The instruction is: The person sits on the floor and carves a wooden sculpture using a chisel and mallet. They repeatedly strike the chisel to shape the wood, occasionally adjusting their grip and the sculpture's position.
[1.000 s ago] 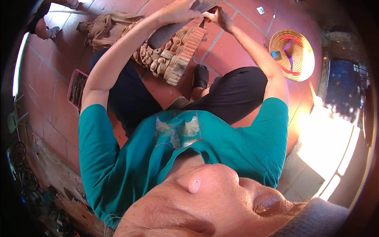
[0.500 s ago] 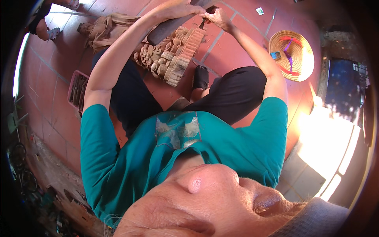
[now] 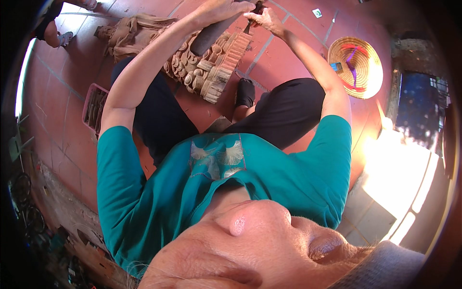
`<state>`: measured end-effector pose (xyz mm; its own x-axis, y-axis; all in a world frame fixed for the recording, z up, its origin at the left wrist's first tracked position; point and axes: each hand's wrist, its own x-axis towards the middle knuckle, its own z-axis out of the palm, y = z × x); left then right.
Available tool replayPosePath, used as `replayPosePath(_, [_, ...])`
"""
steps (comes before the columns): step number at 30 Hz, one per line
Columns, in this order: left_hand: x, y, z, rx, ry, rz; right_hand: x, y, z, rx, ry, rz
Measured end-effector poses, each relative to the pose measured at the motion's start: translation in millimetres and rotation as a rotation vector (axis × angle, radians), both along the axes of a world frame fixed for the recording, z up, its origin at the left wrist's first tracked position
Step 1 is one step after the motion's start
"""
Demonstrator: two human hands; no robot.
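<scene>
A carved wooden statue (image 3: 192, 72) lies on the red tiles in front of my crossed legs, its ridged base towards the right. Over that base, my left hand (image 3: 216, 10) is closed on a dark flat wooden bar (image 3: 211, 38), whose rounded end points back towards me. Close by on the right, my right hand (image 3: 267, 20) has its fingers bent in a pinch around a chisel, and the dark narrow blade (image 3: 247, 29) points down at the base's edge. The handle is mostly hidden by the fingers and the bar.
A pink-rimmed basket (image 3: 91, 123) of dark tools sits beside my left knee. At the right, a woven conical hat (image 3: 368, 72) with a purple strap lies upturned, a small blue packet (image 3: 336, 67) on its rim. Another person's foot (image 3: 65, 39) shows at the far left.
The dark bar has shifted right, its rounded end swinging away from my left forearm. My left hand moved slightly with it; my right hand has shifted slightly left.
</scene>
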<state>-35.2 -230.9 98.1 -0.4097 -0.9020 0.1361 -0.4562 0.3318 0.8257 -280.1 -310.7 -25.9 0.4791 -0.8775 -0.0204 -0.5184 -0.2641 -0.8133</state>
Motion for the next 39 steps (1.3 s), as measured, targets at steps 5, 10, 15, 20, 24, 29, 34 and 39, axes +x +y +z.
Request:
replayPosePath(5, [8.6,-7.0,-21.7,-0.005,-0.117,-0.115,-2.8,-0.4,2.3,-0.025,-0.043,0.049])
replayPosePath(10, [15.4,-3.3,-6.6,0.049,-0.009,-0.105,-0.4,5.9,3.4,-0.097,-0.052,0.154])
replayPosePath(15, [23.8,5.0,7.3,0.168,-0.001,-0.025,-2.6,17.4,-9.9,-0.099,-0.114,0.151])
replayPosePath(20, [23.0,21.3,24.1,0.283,0.087,-0.015,-15.0,6.5,-2.6,-0.079,-0.136,-0.033])
replayPosePath(24, [23.6,12.2,6.1,0.058,0.029,-0.039,-15.0,6.9,-6.3,-0.095,-0.168,-0.036])
replayPosePath(29, [16.9,9.7,1.4,0.064,-0.015,-0.059,-14.1,10.6,-6.6,-0.067,-0.162,-0.013])
replayPosePath(34, [10.7,14.7,5.9,0.089,-0.018,-0.061,-14.7,6.4,-10.2,-0.089,-0.105,-0.026])
replayPosePath(39, [8.8,15.0,7.3,0.055,0.052,-0.104,-4.9,12.3,-0.3,-0.050,-0.181,-0.010])
